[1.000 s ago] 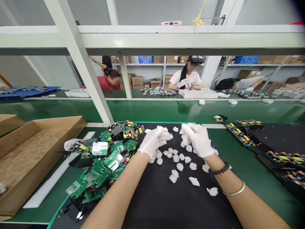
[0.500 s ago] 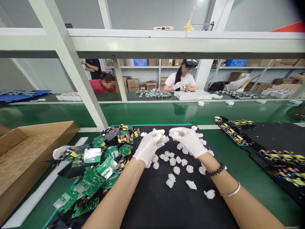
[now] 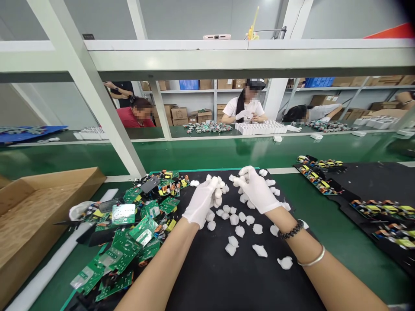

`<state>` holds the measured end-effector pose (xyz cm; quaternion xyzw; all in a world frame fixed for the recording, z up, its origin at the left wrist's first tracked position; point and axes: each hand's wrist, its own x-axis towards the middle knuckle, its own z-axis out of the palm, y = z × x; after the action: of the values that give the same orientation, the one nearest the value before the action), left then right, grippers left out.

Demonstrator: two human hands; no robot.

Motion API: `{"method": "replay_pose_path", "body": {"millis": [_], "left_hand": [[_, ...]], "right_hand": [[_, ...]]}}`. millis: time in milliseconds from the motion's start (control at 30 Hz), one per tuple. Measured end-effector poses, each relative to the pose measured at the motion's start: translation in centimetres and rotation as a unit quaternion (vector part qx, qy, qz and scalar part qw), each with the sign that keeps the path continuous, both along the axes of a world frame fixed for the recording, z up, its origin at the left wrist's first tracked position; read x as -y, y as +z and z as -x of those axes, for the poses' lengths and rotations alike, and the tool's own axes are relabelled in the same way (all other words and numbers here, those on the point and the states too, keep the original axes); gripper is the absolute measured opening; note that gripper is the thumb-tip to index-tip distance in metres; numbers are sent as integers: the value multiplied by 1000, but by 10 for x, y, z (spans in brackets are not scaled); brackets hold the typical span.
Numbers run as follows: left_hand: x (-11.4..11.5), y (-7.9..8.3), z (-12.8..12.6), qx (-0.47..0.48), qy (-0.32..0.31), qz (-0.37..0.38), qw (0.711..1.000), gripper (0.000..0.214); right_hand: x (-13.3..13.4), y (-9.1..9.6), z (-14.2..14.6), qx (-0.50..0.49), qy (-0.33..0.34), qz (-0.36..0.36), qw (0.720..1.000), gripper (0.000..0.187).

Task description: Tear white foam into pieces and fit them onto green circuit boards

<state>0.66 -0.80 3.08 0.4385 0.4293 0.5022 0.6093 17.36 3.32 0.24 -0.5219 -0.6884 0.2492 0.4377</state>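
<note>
Small white lumps lie scattered over a black mat in front of me. My left hand, in a white glove, is over the mat's left side with its fingers bent together. White on white, I cannot make out what they hold; lumps sit close by its fingertips. Opposite it, my right hand, also gloved, has thumb and forefinger curled together. A lump shows just beside those fingertips, and whether it is gripped is unclear. More lumps lie partly hidden under and around the right hand.
Left of the mat is a heap of green circuit boards, with a cardboard box beyond it. Rows of board assemblies lie at the right. A white frame post rises at left. Several people work across the green bench.
My hands have drawn apart slightly; the right one has shifted right and its forefinger has lifted. My left fingers have curled downward. The view has tilted a little.
</note>
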Motion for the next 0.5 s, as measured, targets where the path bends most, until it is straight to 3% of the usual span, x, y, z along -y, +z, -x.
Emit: {"method": "replay_pose_path", "body": {"millis": [200, 500], "left_hand": [[4, 6, -3, -101, -4, -3, 995, 41], [-2, -1, -2, -109, 8, -13, 994, 39]], "right_hand": [[4, 0, -2, 75, 58, -27, 995, 21], [10, 11, 0, 129, 63, -94, 985, 18]]}}
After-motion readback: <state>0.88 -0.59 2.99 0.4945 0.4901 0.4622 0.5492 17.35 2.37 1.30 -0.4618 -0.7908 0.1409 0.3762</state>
